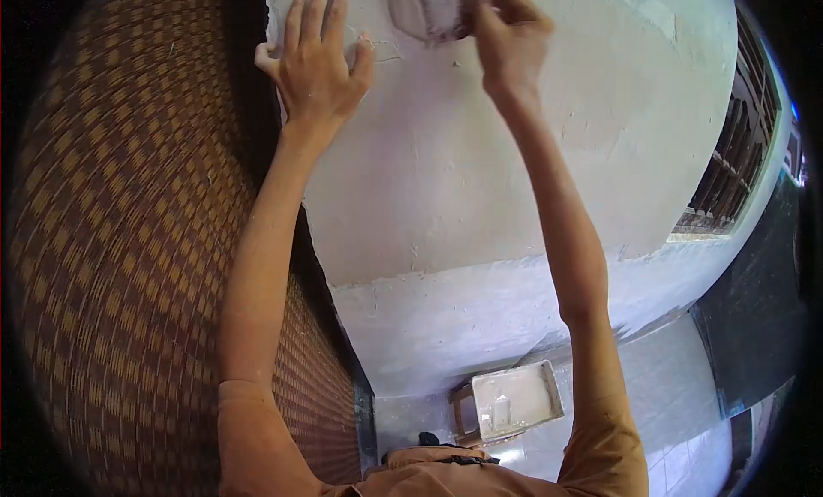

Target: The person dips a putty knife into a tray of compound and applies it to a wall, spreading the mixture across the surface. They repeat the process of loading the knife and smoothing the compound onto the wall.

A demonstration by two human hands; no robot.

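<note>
My left hand (321,72) lies on the pale plastered wall (411,171) near its left edge, fingers spread and holding nothing. Up at the top of the view, my right hand (514,47) is closed around a plastering trowel (422,12). The trowel's broad blade rests against or very close to the wall and looks smeared with wet plaster; motion blurs it, and the top frame edge cuts part of it off. A short crack or ridge in the coating runs just right of my left fingers.
A woven brown panel (129,240) rises along the left, beside the wall's ragged edge. Below, a white rectangular tub (519,403) of pale plaster sits on a brown stool (465,415). At right are a barred window opening (733,158) and a dark sheet (759,291).
</note>
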